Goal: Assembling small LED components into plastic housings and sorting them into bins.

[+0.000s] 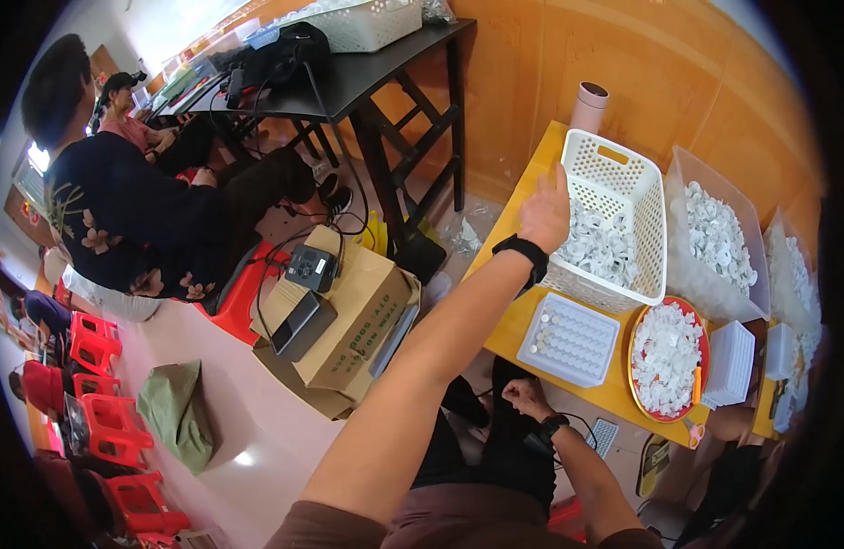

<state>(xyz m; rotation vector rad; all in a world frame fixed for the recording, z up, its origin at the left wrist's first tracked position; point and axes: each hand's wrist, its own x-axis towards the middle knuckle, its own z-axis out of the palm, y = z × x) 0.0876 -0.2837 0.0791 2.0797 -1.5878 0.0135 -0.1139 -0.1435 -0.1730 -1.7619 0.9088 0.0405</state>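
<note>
Left hand, at two o'clock, is at the left edge of a white perforated basket, index finger stretched outward; whether it grips the rim, I cannot tell. From the far left, red stools stand around eight o'clock beside a slumped green bag, and a seated person in dark floral clothing is between nine and ten. A cardboard box bearing black devices sits at eight, closer in, below a black tabletop toward twelve. Between four and five, the right hand is over the lap, fingers loosely bent and close together; I cannot tell whether it holds anything. Just right of it, at four, a white tray with rows of hollows carries a few pale discs on the yellow tabletop. Small white pieces lie inside the basket, just short of three. A pink bottle stands between one and two, a heaped round red tray between three and four, and a filled translucent bin at three.
</note>
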